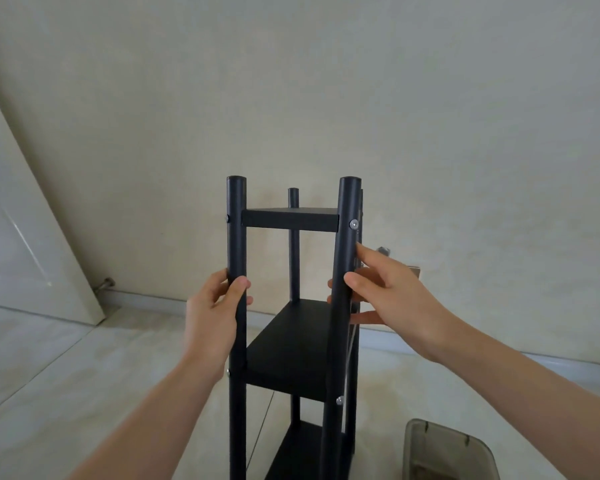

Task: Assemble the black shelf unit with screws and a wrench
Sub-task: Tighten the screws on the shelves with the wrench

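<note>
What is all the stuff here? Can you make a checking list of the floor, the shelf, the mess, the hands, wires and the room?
Surface: pale tiled floor.
Job's things: black shelf unit upright, three boards visible, silver screws in the front posts; no wrench seen.
Clutter: grey bin at lower right.
Hands: left hand grips the front left post; right hand grips the front right post.
Cables: nothing seen.
Surroundings: plain wall, white door at left.
</note>
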